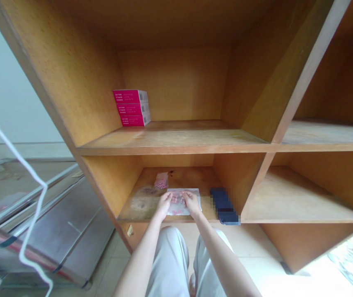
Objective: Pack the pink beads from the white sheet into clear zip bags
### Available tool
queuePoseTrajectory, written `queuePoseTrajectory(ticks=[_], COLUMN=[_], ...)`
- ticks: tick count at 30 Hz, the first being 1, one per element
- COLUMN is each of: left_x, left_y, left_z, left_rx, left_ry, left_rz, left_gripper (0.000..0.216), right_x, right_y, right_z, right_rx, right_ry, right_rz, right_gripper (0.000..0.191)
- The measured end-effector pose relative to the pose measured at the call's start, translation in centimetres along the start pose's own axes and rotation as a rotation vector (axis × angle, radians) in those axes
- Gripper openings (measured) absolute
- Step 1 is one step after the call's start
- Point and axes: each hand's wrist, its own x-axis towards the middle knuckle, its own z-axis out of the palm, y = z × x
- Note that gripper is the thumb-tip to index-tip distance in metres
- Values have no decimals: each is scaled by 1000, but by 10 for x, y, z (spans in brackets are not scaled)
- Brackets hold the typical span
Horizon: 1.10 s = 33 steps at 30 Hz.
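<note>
A clear plastic bag [179,203] with small pink pieces inside lies flat on the lower shelf [139,206] of a wooden cabinet. My left hand [164,203] rests on its left edge with the fingers curled onto the plastic. On the bag's right part my right hand [191,202] presses down, its fingers bent. A second small bag [161,180] with pink pieces lies farther back on the same shelf. A dark blurred object [224,205] sits just right of the bag.
Three pink boxes [131,107] are stacked at the back left of the upper shelf [176,138]. Compartments to the right hold nothing visible. Metal-framed panels [40,231] and a white cable [15,165] are at the left. My knees are below the shelf.
</note>
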Motion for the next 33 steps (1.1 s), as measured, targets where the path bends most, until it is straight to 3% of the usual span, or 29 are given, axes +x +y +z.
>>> queuePoseTrajectory(ticks=[8,13,20,26,33], left_x=[-4,-6,-4,-3,6], left_y=[8,10,4,6,21], left_z=[4,4,2,-1,-4], left_rx=[-35,-55,122,199,208], left_ry=[-21,-66,-26,30,-14], left_rz=[-51,-8,84,100,140], left_gripper=[42,39,14,27,42], right_x=[7,9,8,7,6], right_y=[8,7,5,3,5], right_z=[-1,-3,-3,-2,1], right_rx=[162,273,287,235,108], right_ry=[91,132,127,116,-18], right_rz=[20,51,53,51,-1], right_gripper=[34,39,42,47,32])
